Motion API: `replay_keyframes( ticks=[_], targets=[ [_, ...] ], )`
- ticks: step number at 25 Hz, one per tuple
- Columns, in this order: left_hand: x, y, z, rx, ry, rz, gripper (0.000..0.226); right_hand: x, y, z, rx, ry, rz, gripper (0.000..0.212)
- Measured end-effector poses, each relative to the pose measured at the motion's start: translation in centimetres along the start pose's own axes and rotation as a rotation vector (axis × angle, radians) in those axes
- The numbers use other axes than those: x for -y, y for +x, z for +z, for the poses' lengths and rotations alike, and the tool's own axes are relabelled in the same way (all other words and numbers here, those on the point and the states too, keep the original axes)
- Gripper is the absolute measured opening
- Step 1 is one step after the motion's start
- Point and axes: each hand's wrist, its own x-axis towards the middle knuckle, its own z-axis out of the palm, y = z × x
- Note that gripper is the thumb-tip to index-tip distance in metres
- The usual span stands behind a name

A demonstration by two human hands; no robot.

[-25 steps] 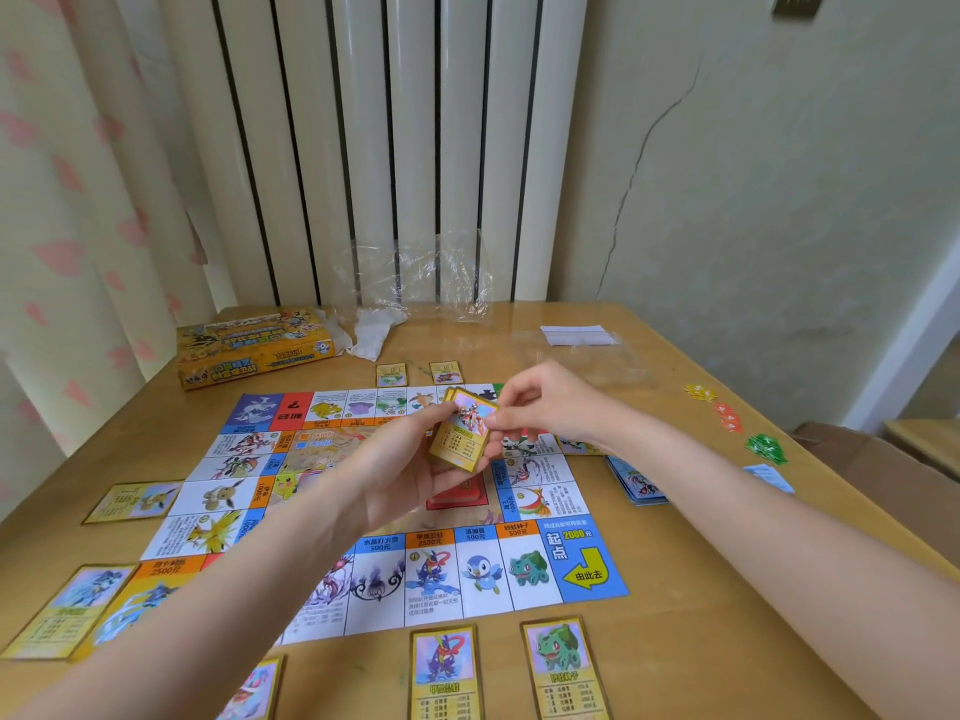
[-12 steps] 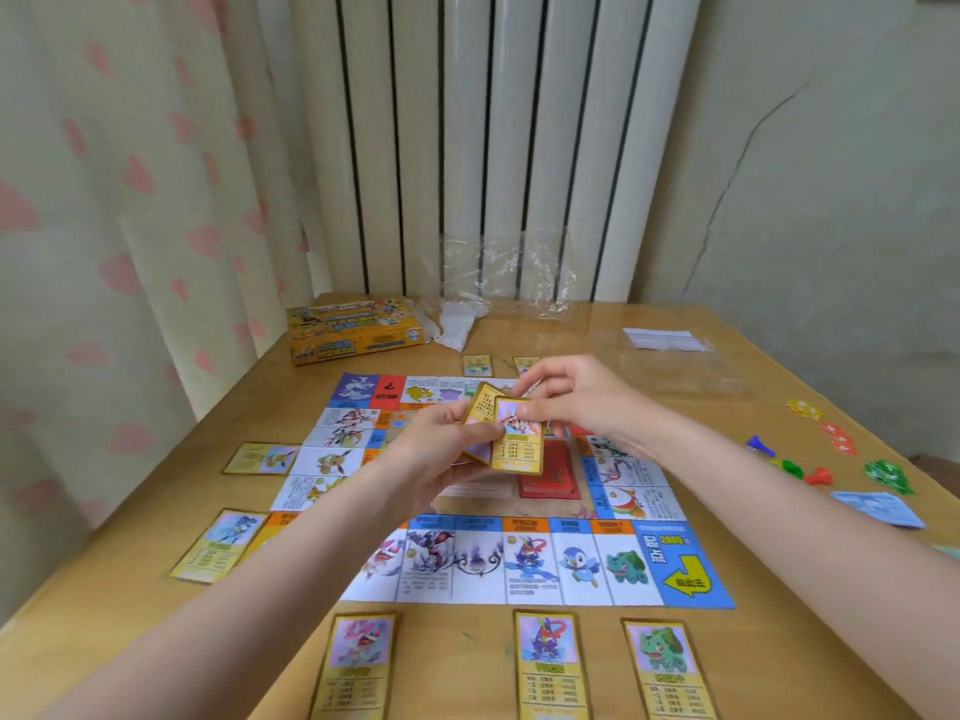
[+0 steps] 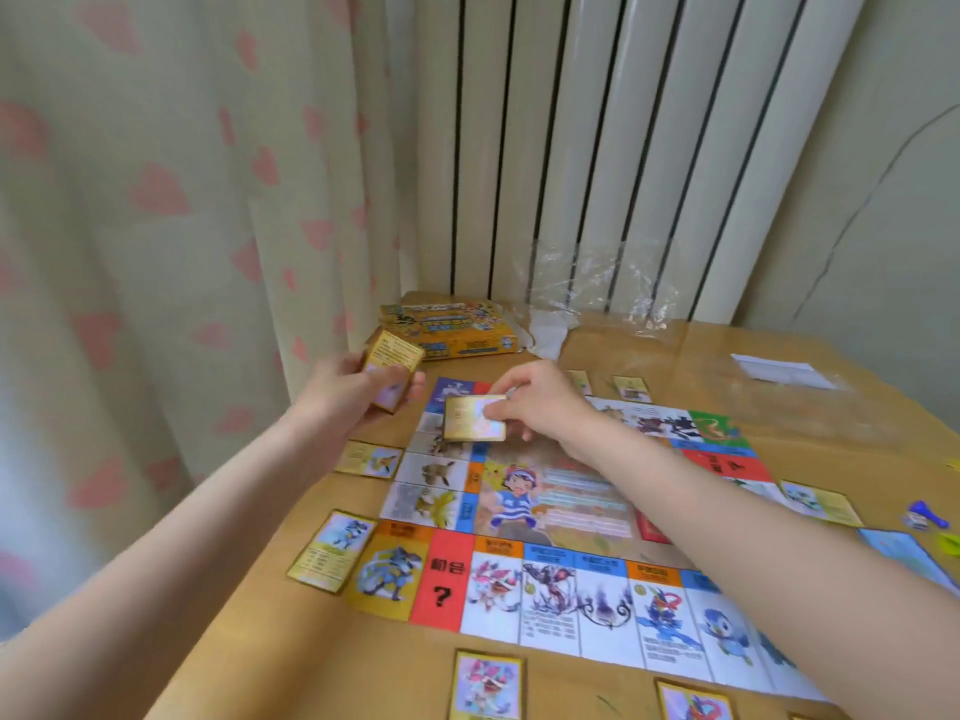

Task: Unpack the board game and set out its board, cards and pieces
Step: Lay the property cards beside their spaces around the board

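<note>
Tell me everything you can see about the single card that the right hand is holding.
The single card is a gold-bordered rectangle, apparently of glossy card stock, with a pale shiny picture panel at its right end and small print, too blurred to read, on the gold left part. It is held face up and lengthwise sideways, above the far left part of the game board. The right hand pinches its right end with fingers and thumb. It is apart from the stack in the left hand.

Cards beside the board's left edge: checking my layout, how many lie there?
2: a far card beside the board and a near card by its corner. The left hand may hide another.
</note>
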Motion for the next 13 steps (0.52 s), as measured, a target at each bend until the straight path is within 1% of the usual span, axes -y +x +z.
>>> replay_keyframes(
  ticks=[2,4,6,7,8,9,10,11,13],
  targets=[
    [-0.4,0.9,-2.0,-0.050,0.070,0.004,0.013,0.6,2.0,2.6,0.024,-0.021,0.033,0.022],
    [-0.2,1.6,-3.1,-0.062,0.124,-0.044,0.013,1.1,3.4,4.8,0.052,-0.005,0.046,0.023],
    [0.3,2.2,-3.4,-0.067,0.164,-0.101,0.009,1.6,4.7,6.4,0.057,-0.041,0.037,0.027],
    [0.5,2.6,-3.3,-0.068,0.153,-0.127,0.006,1.7,5.3,7.0,0.060,-0.056,0.032,0.024],
    [0.7,2.9,-3.3,-0.064,0.116,-0.155,0.009,1.8,5.7,7.4,0.065,-0.066,0.029,0.016],
    [0.8,3.3,-3.3,-0.042,0.066,-0.182,0.018,1.8,6.1,7.7,0.070,-0.078,0.024,0.018],
    [0.9,3.7,-3.4,-0.004,0.016,-0.207,0.026,1.7,6.5,8.0,0.077,-0.106,0.014,0.024],
    [1.0,3.9,-3.5,0.038,-0.035,-0.227,0.031,1.5,6.8,8.2,0.086,-0.137,0.002,0.025],
    [1.1,4.0,-4.0,0.120,-0.123,-0.255,0.033,1.2,7.3,8.6,0.078,-0.185,-0.045,0.022]
  ],
)
